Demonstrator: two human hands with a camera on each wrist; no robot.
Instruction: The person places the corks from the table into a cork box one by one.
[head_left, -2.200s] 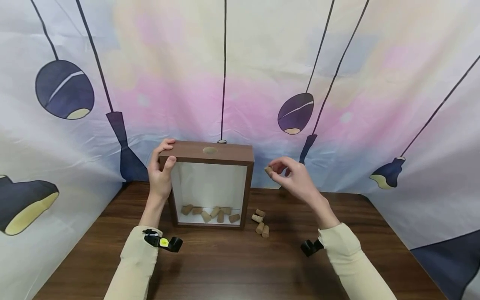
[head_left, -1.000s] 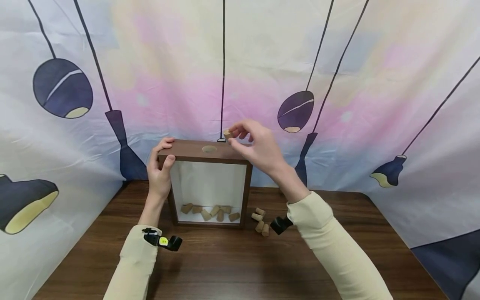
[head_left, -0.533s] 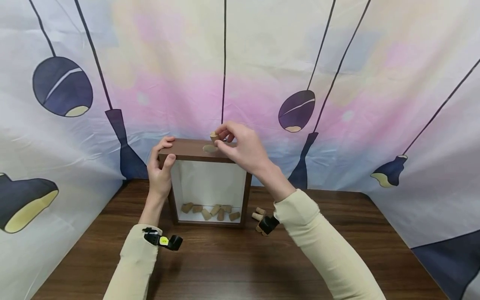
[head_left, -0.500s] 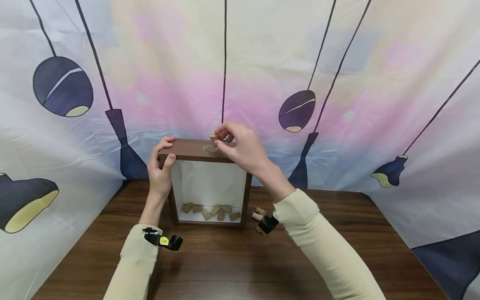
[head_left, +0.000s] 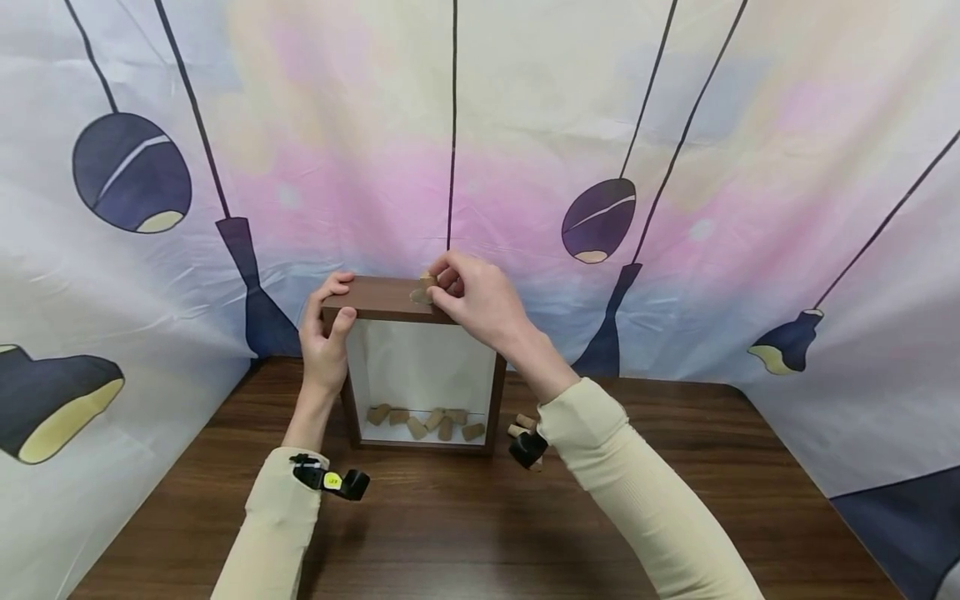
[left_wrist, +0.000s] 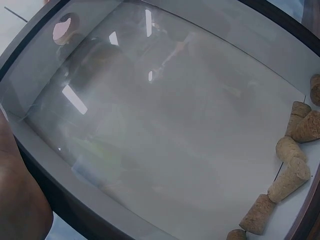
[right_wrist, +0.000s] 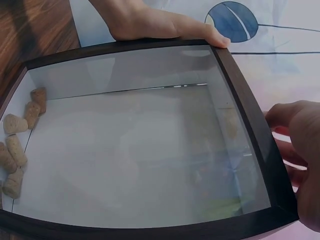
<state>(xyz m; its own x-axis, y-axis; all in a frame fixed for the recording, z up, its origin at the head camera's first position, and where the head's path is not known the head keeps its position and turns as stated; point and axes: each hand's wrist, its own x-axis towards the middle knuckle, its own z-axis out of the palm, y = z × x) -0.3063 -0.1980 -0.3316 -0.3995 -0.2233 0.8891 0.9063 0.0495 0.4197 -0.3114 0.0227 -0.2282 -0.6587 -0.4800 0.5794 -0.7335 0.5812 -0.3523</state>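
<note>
Two hands are at work on one box, which stands upright on a wooden table [head_left: 427,525]. The left hand [head_left: 324,342] is grasping the brown box [head_left: 378,292] at its upper left corner, with the thumb on the front edge and the fingers over the top. The right hand [head_left: 483,300] is pinching one cork [head_left: 430,281] between thumb and forefinger. This cork is at the edge of the single round hole [head_left: 417,296] in the top of the box; whether it touches the wood cannot be told.

Inside the box, on the white floor, lie seven corks [head_left: 417,428], some of them touching one another. The left wrist view also gives seven, the last one cut by the border. Outside, on the table just beside the right wall of the box, two loose corks [head_left: 527,422] can be seen, and a small part of at least one more shows below a black wrist camera [head_left: 528,448]; the exact number there is hidden.

There are two cream sleeves [head_left: 273,517], and on the left one sits a second black camera [head_left: 354,484] with one yellow label [head_left: 332,481]. Behind hangs a pastel cloth [head_left: 337,167], printed with dark lamps, two of them round.
</note>
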